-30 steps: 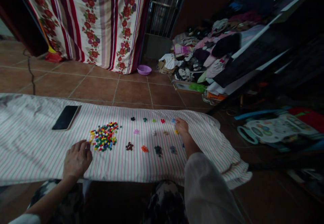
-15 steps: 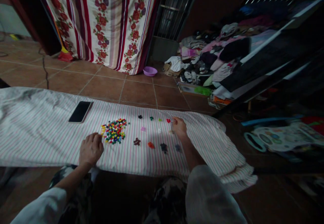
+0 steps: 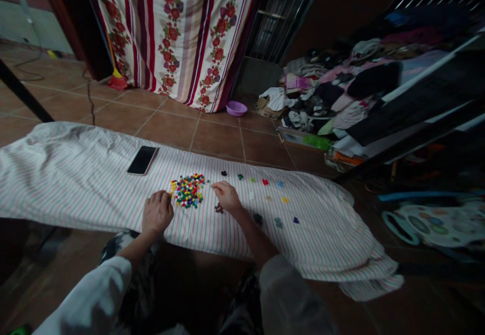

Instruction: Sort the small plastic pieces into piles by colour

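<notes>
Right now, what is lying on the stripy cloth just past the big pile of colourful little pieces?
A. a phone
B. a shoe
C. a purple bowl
A: a dark phone lies flat on the striped cloth, up and left of the mixed pile.

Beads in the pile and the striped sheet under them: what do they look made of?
Beads: probably plastic, judging by the saturated solid colours and small uniform pieces; too small to judge gloss. Sheet: woven fabric, likely cotton, matte, with soft wrinkles and a bunched edge. The left hand rests on it beside the pile.
</notes>
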`<state>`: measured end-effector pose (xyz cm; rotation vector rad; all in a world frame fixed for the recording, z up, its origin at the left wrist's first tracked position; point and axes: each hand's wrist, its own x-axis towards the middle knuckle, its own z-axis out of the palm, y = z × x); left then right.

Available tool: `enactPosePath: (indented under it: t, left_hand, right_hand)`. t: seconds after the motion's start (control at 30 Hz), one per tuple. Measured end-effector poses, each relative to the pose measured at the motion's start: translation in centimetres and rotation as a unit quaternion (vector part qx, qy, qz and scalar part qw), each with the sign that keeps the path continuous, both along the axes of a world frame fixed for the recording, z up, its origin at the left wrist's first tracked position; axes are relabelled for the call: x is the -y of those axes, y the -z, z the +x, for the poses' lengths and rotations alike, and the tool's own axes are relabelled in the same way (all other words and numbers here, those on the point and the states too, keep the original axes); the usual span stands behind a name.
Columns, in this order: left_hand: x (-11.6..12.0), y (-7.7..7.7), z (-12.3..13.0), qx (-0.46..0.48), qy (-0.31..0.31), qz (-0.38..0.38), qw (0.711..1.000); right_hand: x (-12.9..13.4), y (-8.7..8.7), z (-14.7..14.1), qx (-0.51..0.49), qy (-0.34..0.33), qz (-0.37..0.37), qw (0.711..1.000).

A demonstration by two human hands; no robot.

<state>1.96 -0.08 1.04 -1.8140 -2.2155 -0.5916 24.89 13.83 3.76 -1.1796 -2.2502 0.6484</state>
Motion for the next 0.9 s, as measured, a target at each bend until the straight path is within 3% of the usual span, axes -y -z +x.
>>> enactPosePath:
  t: [0.2,0.4,0.9]
  left_hand:
    - [0.1,-0.4,0.1,0.013,0.000,-0.012,1.000]
    - [0.1,-0.6,0.2,0.021,0.000,-0.021,1.000]
    - [0.1,-0.8,0.2,0.032,-0.001,-0.024,0.999]
  right_hand:
    - [0.8,-0.3,-4.4,0.099,-0.025,-0.054,0.993]
    - [0.3,-0.3,-7.2,0.163,-0.030,-0.057,0.984]
    - [-0.8,-0.7,-9.2,0.208,-0.004,-0.060,0.976]
